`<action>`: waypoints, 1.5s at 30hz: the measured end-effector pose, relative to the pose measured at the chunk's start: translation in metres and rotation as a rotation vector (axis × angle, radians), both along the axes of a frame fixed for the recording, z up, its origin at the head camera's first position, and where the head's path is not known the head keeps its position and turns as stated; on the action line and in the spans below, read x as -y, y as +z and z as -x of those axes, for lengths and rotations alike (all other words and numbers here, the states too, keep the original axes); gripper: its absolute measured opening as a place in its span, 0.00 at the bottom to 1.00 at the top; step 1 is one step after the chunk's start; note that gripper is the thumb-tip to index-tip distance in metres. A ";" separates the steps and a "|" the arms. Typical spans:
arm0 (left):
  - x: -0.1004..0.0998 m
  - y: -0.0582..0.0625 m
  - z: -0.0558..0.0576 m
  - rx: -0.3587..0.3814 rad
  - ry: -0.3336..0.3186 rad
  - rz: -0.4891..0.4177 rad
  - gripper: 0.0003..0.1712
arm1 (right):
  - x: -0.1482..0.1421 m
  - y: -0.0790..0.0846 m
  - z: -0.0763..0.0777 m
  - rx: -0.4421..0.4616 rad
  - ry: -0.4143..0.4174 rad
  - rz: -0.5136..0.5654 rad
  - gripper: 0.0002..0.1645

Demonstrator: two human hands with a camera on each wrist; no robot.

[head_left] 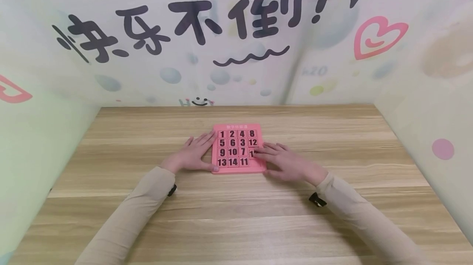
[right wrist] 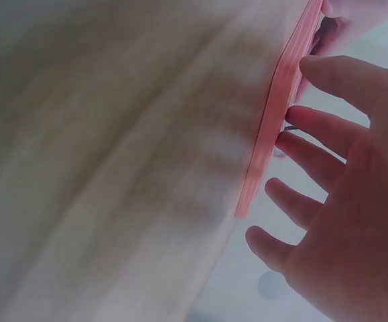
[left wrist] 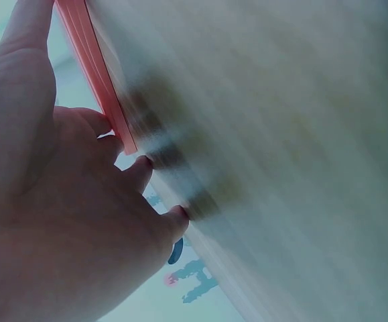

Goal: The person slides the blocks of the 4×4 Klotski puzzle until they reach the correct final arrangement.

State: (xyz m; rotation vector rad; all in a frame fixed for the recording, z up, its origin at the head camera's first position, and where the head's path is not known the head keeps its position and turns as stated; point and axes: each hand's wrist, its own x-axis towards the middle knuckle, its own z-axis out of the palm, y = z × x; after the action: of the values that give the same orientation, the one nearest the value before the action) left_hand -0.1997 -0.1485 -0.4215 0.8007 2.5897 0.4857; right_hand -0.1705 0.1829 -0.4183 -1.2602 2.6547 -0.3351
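Observation:
A pink sliding number puzzle (head_left: 237, 167) lies flat on the wooden table. Its rows read 1 2 4 8, then 5 6 3 12, then 9 10 7 and a tile partly under fingertips, showing a 1. In the bottom row come 13 14 11, with a gap at the right. That partly covered tile (head_left: 252, 154) sits a little lower than its row. My left hand (head_left: 193, 154) rests along the puzzle's left side, thumb at the near corner, fingers fairly straight. Over the right edge reaches my right hand (head_left: 286, 162), extended fingertips on the partly covered tile.
The wooden table (head_left: 236, 224) stretches around the puzzle on every side. A white printed backdrop (head_left: 236, 84) with large black characters rises behind its far edge, and pale side walls stand left and right.

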 end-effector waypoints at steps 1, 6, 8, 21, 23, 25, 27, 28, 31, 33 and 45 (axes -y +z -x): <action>0.000 0.000 0.000 0.000 0.001 0.000 0.65 | 0.000 0.000 -0.001 -0.003 0.005 -0.001 0.34; 0.001 0.000 0.000 0.004 0.005 0.003 0.65 | 0.001 0.003 -0.007 0.000 0.040 0.004 0.34; 0.001 -0.001 -0.001 0.005 0.005 0.005 0.65 | 0.000 0.003 -0.009 0.007 0.048 0.011 0.33; 0.001 0.000 -0.001 -0.001 0.001 0.004 0.64 | -0.002 0.006 -0.006 0.021 0.098 0.070 0.32; 0.001 0.000 -0.001 -0.005 0.000 0.004 0.64 | -0.002 0.007 -0.003 0.027 0.090 0.086 0.32; 0.001 0.000 -0.001 -0.005 0.000 0.003 0.64 | -0.002 0.007 0.002 0.031 0.077 0.108 0.32; 0.001 -0.001 -0.001 -0.005 -0.001 0.003 0.64 | -0.002 0.005 0.009 0.028 0.055 0.121 0.32; 0.001 -0.001 -0.001 -0.003 0.000 0.002 0.64 | -0.002 0.005 0.012 0.030 0.044 0.129 0.32; 0.001 -0.001 0.000 -0.002 -0.002 0.005 0.64 | -0.002 0.004 0.020 0.032 0.029 0.135 0.32; 0.001 -0.001 0.000 -0.002 -0.003 0.007 0.64 | -0.002 0.004 0.024 0.027 0.026 0.130 0.31; 0.001 -0.003 0.001 -0.003 -0.003 0.004 0.64 | 0.002 0.003 0.033 0.021 -0.006 0.046 0.33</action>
State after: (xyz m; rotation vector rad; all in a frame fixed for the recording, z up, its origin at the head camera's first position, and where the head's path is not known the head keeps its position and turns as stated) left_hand -0.2006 -0.1499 -0.4250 0.8038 2.5909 0.4789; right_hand -0.2037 0.1810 -0.4151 -1.2552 2.6476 -0.4107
